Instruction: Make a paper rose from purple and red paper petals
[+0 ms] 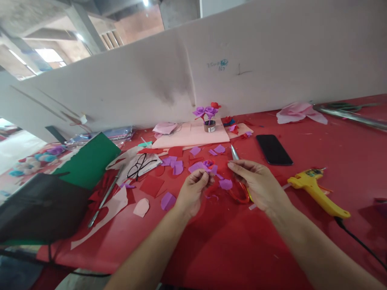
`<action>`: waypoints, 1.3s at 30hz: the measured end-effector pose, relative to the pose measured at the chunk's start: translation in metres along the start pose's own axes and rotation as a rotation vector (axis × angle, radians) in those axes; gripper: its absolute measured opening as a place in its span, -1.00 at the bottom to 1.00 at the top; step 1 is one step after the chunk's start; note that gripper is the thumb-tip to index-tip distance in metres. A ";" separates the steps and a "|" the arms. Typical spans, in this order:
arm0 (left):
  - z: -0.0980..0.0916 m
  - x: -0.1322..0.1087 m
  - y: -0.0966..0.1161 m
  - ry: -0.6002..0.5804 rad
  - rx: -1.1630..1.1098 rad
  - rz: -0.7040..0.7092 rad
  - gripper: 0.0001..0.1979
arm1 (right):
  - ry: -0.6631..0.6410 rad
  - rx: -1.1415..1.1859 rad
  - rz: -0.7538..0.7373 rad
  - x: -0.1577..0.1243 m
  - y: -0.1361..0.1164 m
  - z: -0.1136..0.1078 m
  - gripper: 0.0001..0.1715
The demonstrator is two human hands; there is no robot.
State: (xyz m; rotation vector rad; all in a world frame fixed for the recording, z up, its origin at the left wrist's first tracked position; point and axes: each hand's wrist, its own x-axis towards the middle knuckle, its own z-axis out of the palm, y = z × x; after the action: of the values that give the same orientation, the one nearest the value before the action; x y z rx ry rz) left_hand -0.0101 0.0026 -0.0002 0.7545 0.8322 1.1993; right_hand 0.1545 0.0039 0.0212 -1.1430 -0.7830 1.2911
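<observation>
My left hand [195, 189] is closed in a pinch on a paper flower [208, 164], purple outside with a red and purple centre. To its right, my right hand [260, 181] has thumb and fingertips pressed together; what they pinch, if anything, is too small to make out. Partly beneath the right hand lie scissors [234, 153], blades pointing away, with an orange-red handle loop showing. Cut purple petals [225, 184] and red paper pieces [152, 185] are scattered around the left hand.
A yellow glue gun [320, 193] with a cord lies right, below a black phone [274, 150]. Behind stands a small pot [209, 127] of paper flowers on pink sheets [181, 137]. Eyeglasses [140, 166], a metal rod [105, 197] and a green sheet [90, 161] are left.
</observation>
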 end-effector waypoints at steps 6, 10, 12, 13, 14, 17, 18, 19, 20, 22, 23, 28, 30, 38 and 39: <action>0.001 -0.001 -0.009 0.009 -0.100 -0.039 -0.67 | 0.040 0.022 -0.061 -0.004 0.002 0.004 -0.69; 0.002 -0.001 -0.009 0.022 -0.085 0.014 -0.69 | 0.063 0.076 -0.073 -0.002 0.003 0.003 -0.70; 0.003 -0.001 -0.008 0.040 -0.069 0.030 -0.70 | 0.082 0.103 -0.078 0.000 0.003 0.001 -0.71; 0.003 -0.002 -0.007 0.045 -0.061 0.036 -0.71 | 0.091 0.107 -0.082 0.000 0.002 0.001 -0.71; 0.004 -0.003 -0.007 0.049 -0.051 0.041 -0.72 | 0.095 0.104 -0.087 0.001 0.002 0.000 -0.71; 0.005 -0.004 -0.005 0.058 -0.009 0.057 -0.75 | 0.103 0.083 -0.093 0.002 0.002 -0.001 -0.69; 0.005 -0.005 -0.005 0.063 0.001 0.060 -0.76 | 0.105 0.078 -0.090 0.002 0.002 -0.001 -0.68; 0.005 -0.006 -0.004 0.069 0.006 0.062 -0.77 | 0.106 0.073 -0.085 0.002 0.002 -0.001 -0.67; 0.006 -0.006 -0.004 0.074 0.007 0.064 -0.78 | 0.106 0.070 -0.080 0.002 0.002 0.000 -0.67; 0.007 -0.006 -0.003 0.084 0.003 0.066 -0.78 | 0.104 0.066 -0.073 0.001 0.003 0.000 -0.67; 0.007 -0.007 -0.002 0.090 0.002 0.065 -0.78 | 0.103 0.062 -0.074 0.001 0.004 0.000 -0.66; 0.009 -0.007 0.001 0.121 0.002 0.025 -0.75 | 0.098 0.044 -0.082 0.001 0.004 0.002 -0.64; 0.010 -0.007 0.001 0.128 -0.023 0.002 -0.74 | 0.094 0.051 -0.070 0.000 0.004 0.003 -0.64; 0.004 -0.003 -0.008 0.133 -0.174 -0.054 -0.72 | 0.093 0.059 -0.081 -0.004 0.007 0.008 -0.69; 0.004 -0.003 -0.009 0.136 -0.177 -0.055 -0.72 | 0.098 0.057 -0.082 -0.005 0.008 0.009 -0.68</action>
State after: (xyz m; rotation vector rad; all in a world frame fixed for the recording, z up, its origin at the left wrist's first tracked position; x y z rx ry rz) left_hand -0.0030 -0.0022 -0.0052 0.5070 0.8406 1.2671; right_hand 0.1429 0.0005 0.0170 -1.1085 -0.7090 1.1736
